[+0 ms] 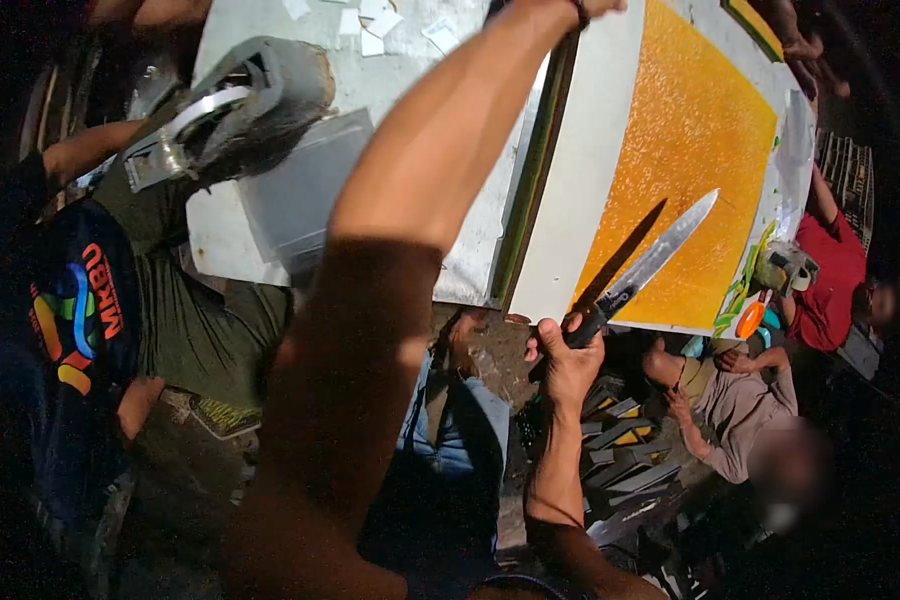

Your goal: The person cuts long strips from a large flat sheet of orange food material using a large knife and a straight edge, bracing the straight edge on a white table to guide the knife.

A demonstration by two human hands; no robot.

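My right hand [570, 365] is closed round the black handle of a long knife [660, 258]. Its blade points up and to the right, over a large glossy orange-yellow slab [690, 130], and casts a dark shadow on it. The slab lies flat on a white tabletop [575, 170]. My left arm stretches far across the table, and my left hand [602, 7] is at the top edge near the white top beside the slab. A dark band shows at its wrist. Its fingers are mostly cut off by the frame.
A tape dispenser [240, 105] and clear plastic sheets [310, 175] are on the left tabletop, with paper pieces [372, 25] behind. A dark gap [535, 170] divides the tops. People sit left and right. Green strips [745, 275] and an orange item [751, 319] lie at right.
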